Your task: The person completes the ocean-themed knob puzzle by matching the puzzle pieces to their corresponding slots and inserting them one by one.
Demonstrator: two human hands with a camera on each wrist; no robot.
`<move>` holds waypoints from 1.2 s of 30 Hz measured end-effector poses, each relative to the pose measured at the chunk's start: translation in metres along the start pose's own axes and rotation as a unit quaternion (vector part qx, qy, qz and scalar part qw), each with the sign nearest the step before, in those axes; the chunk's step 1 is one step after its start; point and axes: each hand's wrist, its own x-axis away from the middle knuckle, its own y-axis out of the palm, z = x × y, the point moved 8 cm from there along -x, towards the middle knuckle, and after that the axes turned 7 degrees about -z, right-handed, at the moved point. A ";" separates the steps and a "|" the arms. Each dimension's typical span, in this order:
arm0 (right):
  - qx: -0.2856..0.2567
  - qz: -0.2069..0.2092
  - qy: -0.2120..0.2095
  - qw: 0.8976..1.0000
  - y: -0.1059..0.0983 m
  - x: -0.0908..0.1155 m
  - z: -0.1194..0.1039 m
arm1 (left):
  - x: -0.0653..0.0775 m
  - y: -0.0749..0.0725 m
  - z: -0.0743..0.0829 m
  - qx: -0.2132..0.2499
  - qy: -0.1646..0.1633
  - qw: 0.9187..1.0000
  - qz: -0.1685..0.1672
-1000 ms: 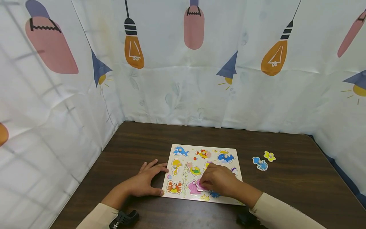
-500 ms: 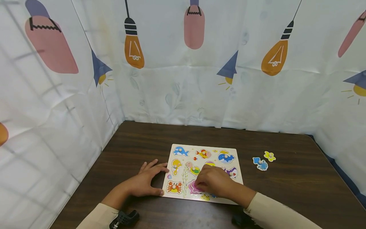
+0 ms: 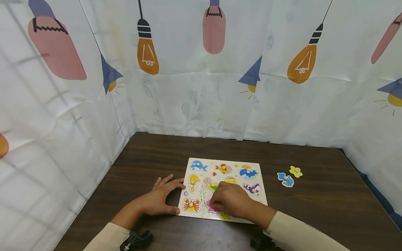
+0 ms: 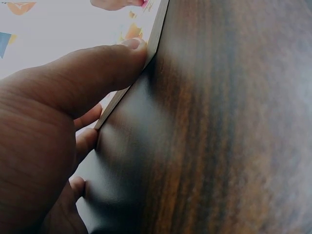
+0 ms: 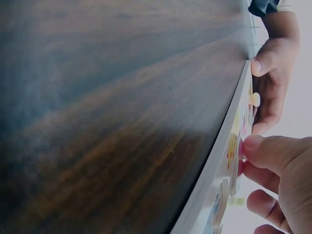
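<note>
A pale puzzle board with knobbed sea-animal pieces lies on the table. My right hand pinches a pink piece between thumb and finger, over the board's lower middle; the hand hides much of it. In the right wrist view the thumb presses close to the board's face at the pink piece. My left hand rests at the board's left side, fingers extended. Its thumb lies on the near-left corner, beside the crab piece; other fingertips are at the edge.
On the dark wooden table, right of the board, lie a yellow flower-shaped piece and a blue sea-creature piece, close together. A white printed curtain hangs behind the table and along its left side. A black band circles the left wrist.
My right hand has moved a little left, bringing the pink piece from beside the pink picture onto it. The purple whale piece now shows fully. The left hand has stayed put.
</note>
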 end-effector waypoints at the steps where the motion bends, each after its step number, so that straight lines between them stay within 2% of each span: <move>1: -0.003 -0.001 0.003 1.000 0.000 0.000 0.000 | 0.000 0.000 0.000 0.000 0.000 1.000 0.000; 10: -0.019 -0.012 0.016 1.000 0.002 0.003 0.003 | 0.001 0.001 0.000 -0.001 -0.004 1.000 -0.002; 22: -0.007 0.011 0.010 1.000 -0.007 0.024 0.014 | 0.000 0.001 -0.001 -0.004 -0.004 1.000 -0.004; 31: 0.008 0.015 0.060 0.998 -0.014 0.046 0.039 | 0.000 0.000 -0.001 -0.001 -0.005 1.000 -0.005; 36: 0.014 0.037 0.084 0.996 -0.025 0.060 0.052 | 0.000 0.000 0.000 -0.004 -0.003 1.000 -0.005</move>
